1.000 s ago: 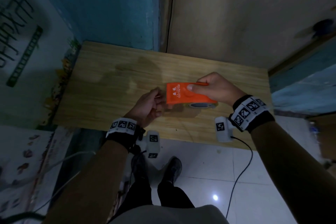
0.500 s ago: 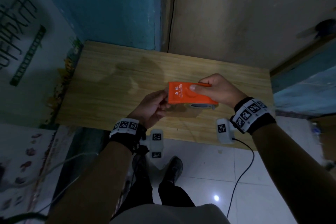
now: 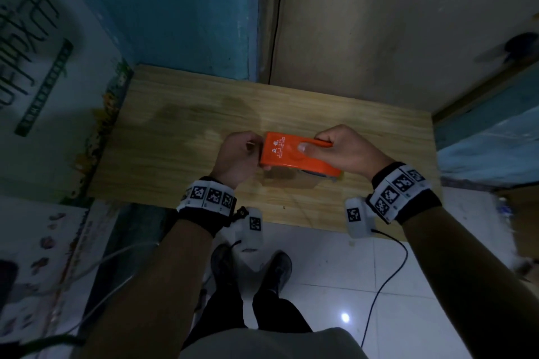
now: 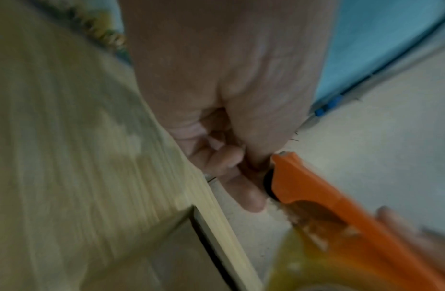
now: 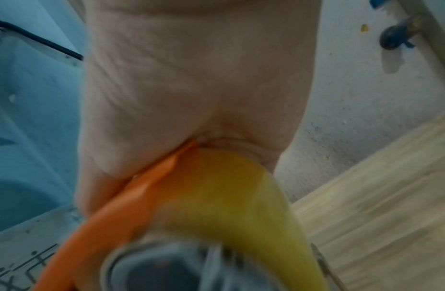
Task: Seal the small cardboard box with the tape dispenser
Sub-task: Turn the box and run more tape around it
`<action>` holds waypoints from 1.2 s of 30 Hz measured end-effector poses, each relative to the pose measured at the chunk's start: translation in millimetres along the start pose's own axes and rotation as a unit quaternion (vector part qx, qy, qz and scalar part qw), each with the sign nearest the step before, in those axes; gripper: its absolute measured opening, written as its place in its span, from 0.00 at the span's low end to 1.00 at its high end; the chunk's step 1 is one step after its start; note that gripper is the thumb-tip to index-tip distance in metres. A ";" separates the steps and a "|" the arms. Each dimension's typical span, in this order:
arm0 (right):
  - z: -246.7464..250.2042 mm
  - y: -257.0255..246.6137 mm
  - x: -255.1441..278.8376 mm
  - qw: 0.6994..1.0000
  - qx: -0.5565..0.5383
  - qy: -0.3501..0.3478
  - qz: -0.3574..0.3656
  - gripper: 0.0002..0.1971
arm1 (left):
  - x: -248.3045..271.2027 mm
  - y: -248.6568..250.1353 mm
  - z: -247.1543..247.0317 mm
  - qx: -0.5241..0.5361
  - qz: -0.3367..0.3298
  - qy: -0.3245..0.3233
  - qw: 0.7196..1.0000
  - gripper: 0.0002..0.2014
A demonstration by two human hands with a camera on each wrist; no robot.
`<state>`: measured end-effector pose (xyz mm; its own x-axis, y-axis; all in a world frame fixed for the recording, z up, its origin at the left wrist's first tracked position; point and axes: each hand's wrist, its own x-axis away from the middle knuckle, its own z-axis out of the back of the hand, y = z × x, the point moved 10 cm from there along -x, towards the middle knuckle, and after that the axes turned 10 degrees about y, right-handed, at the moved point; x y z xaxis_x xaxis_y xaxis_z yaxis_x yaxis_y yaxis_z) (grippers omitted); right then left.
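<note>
Dim little corner here, blue wall on one side and a beige one on the other, with a light wooden table (image 3: 180, 154) pushed up against them and white tile floor underneath. From the head view, the right hand (image 3: 347, 151) is wrapped around an orange tape dispenser (image 3: 294, 154), thumb pressed flat on its top face, holding it just above the table. The left hand (image 3: 237, 157) is curled up against the dispenser's left end, pinching at something there, can't make out exactly what. Under the dispenser there's a brown shape that looks like the small cardboard box (image 3: 288, 179), mostly hidden, sitting on the table near the front edge. Left wrist view: pretty blurry, but the left hand (image 4: 229, 118) has its fingers (image 4: 248, 196) bunched right at the nose of the tape dispenser (image 4: 316, 187), touching the black roller bit. Right wrist view: the right hand (image 5: 196, 88) clamps the tape dispenser (image 5: 141, 196) with the yellowish tape roll (image 5: 236, 196) right below the palm.
</note>
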<state>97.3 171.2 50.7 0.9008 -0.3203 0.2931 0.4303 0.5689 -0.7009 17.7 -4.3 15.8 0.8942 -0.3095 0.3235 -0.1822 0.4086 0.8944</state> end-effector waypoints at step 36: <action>47.0 34.3 30.4 0.996 0.038 -0.046 -0.064 0.37 | -4.5 -31.3 35.6 0.103 0.063 -0.040 0.992 0.06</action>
<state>142.2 216.6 66.2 0.8379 -0.3258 0.4378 0.5425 0.5849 -0.6030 4.8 -46.3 -2.6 0.8249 -0.3386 0.4527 -0.3772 0.2666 0.8869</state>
